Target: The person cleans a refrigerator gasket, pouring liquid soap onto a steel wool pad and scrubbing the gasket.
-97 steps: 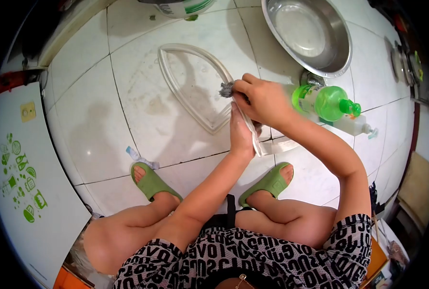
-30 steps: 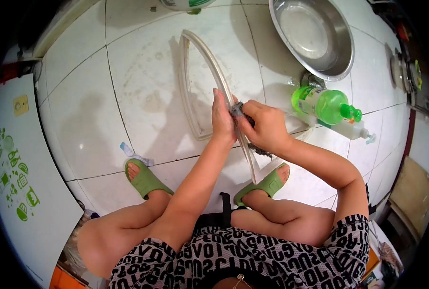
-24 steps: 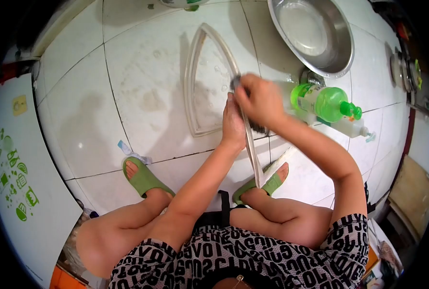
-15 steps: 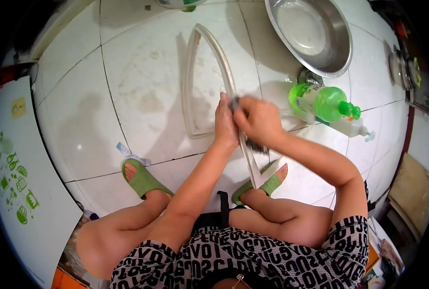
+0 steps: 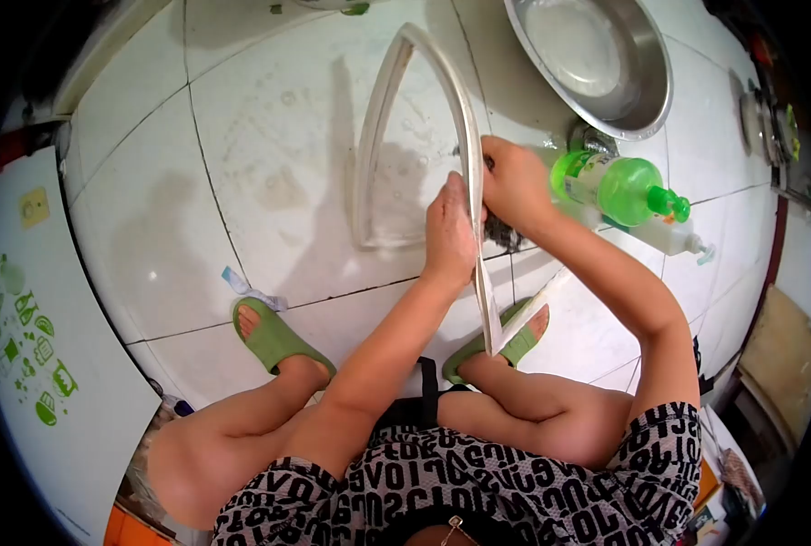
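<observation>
A long pale rubber strip (image 5: 457, 84) forms a pointed loop over the tiled floor, its lower end reaching down to the right slipper. My left hand (image 5: 452, 229) is closed round the strip from its left side. On the other side of the strip, my right hand (image 5: 517, 185) is closed on a dark steel-wool scourer (image 5: 504, 237), which partly shows below the fingers. The strip hides some of the right fingertips.
A steel basin (image 5: 638, 77) stands at the upper right. Below it lie a green bottle (image 5: 626, 189), a clear pump bottle (image 5: 665, 238) and a dark mesh scourer (image 5: 593, 138). A crumpled wrapper (image 5: 258, 293) is beside the left slipper (image 5: 283, 341). A white panel (image 5: 69, 273) borders the left.
The strip's pointed top has risen and shifted right. My right hand has moved up and down along the strip, and is now higher on its right side. My left hand keeps its hold.
</observation>
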A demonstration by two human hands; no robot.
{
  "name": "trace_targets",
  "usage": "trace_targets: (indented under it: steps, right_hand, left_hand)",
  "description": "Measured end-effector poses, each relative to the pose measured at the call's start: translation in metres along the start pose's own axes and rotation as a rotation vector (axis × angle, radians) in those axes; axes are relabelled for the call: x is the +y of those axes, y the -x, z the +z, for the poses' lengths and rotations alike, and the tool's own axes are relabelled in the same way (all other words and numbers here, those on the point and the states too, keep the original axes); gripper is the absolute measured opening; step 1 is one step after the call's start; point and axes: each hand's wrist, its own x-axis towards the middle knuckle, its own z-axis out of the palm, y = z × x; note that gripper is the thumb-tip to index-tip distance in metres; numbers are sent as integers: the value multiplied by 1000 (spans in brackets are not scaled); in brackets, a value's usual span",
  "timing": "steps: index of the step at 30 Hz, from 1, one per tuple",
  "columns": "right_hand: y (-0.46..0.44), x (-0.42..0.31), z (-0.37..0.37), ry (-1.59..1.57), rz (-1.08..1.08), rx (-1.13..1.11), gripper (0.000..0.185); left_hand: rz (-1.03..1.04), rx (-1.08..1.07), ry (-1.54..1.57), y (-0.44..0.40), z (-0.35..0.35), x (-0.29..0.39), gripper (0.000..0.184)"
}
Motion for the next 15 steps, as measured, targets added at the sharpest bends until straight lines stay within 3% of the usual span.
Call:
trace_targets:
  steps: [6, 9, 11, 12, 15]
  right_hand:
    - [17, -6, -14, -150, -25, 55, 16]
    - [28, -15, -19, -211, -35, 26, 30]
    - [36, -19, -10, -157, -413, 86, 30]
    - [40, -17, -7, -46, -389, -22, 26]
    - [17, -9, 3, -15, -343, 39, 18]
  left_hand:
    - [-27, 46, 72, -20, -12, 18, 52]
    - [-40, -19, 59, -22, -19, 6, 51]
    - [24, 6, 384, -21, -13, -1, 45]
    - [39, -30, 388, -19, -17, -4, 36]
    - [187, -65, 227, -25, -13, -23, 28]
